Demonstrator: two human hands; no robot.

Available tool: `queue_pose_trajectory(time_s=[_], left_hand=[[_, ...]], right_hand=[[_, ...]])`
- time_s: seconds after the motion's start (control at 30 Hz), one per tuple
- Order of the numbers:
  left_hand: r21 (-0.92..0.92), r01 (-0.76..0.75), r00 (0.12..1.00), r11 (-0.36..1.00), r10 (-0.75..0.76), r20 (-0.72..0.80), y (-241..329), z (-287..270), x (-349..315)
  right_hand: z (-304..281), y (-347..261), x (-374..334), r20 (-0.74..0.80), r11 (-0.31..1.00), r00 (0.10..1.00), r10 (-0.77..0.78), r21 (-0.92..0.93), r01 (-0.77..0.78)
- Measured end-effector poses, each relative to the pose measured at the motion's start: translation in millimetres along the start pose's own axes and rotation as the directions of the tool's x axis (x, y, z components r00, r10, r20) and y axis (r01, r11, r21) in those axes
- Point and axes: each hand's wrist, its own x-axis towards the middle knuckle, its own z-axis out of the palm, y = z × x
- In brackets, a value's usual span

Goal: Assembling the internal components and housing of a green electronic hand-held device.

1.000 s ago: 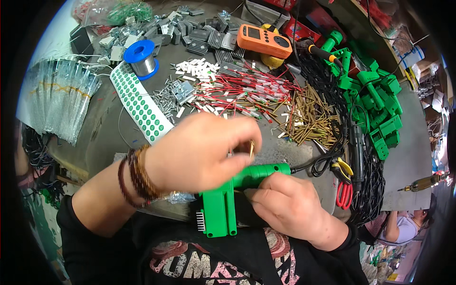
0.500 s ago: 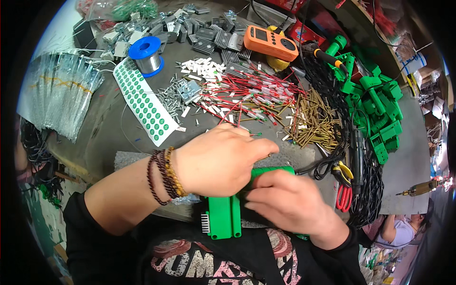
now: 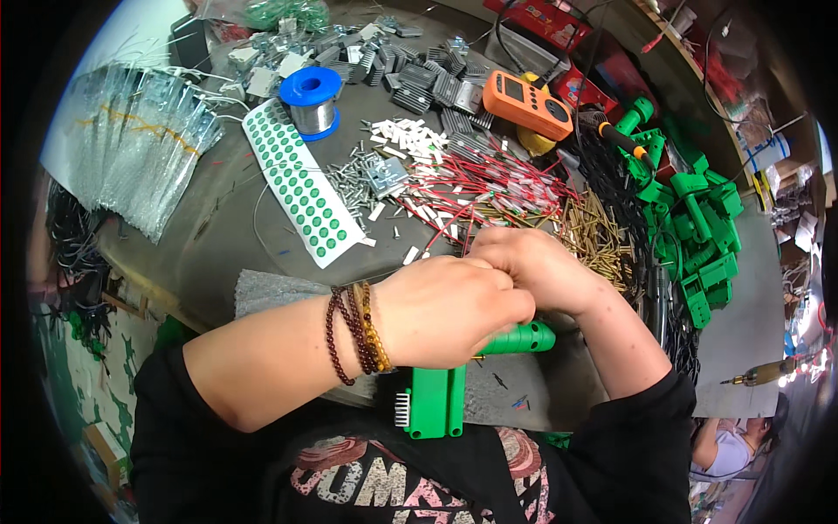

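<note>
In front of my body, a green plastic housing [image 3: 438,403] shows a straight part with metal fins on its left side and a rounded, handle-like part [image 3: 524,339] reaching right. My left hand [image 3: 454,310] is closed above it, hiding the middle. A thin brass-coloured tip [image 3: 477,356] peeks out under that hand. Beyond and to the right, my right hand [image 3: 537,271] is closed too, its fingertips meeting the left ones beside the red-wired small parts [image 3: 489,179]. Whatever either hand's fingers pinch is hidden.
Brass-coloured rods [image 3: 598,240], screws [image 3: 353,179] and white pieces [image 3: 410,138] lie beyond my hands. A sticker sheet [image 3: 301,188], solder spool [image 3: 312,100] and orange meter [image 3: 528,105] stand farther back. Green housings [image 3: 698,214] pile up right; clear bags [image 3: 131,144] lie left.
My right hand has left the green housing's handle and moved up and away to meet my left hand's fingers. My left hand has come lower and nearer over the housing. The view has shifted slightly.
</note>
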Motion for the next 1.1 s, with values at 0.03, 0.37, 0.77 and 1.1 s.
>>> queue_pose_trajectory(time_s=[0.03,0.37,0.77,1.1], left_hand=[[0.033,-0.030,0.999,0.999,0.031,-0.035,2,0,-1],[0.298,0.058,0.991,0.953,-0.018,-0.133,8,1,-2],[0.492,0.478,0.878,0.728,-0.417,-0.235,-40,-72,-53],[0.439,0.435,0.900,0.786,-0.394,-0.185,-47,-75,-65]], right_hand=[[0,2,2,0.035,1.000,0.999,-0.012,-0.001,0.012],[-11,4,-12,-0.040,0.871,0.963,0.266,-0.417,-0.258],[12,-23,78,0.002,0.946,0.956,0.294,-0.145,-0.291],[23,-27,88,-0.079,0.979,0.986,0.149,-0.129,-0.158]])
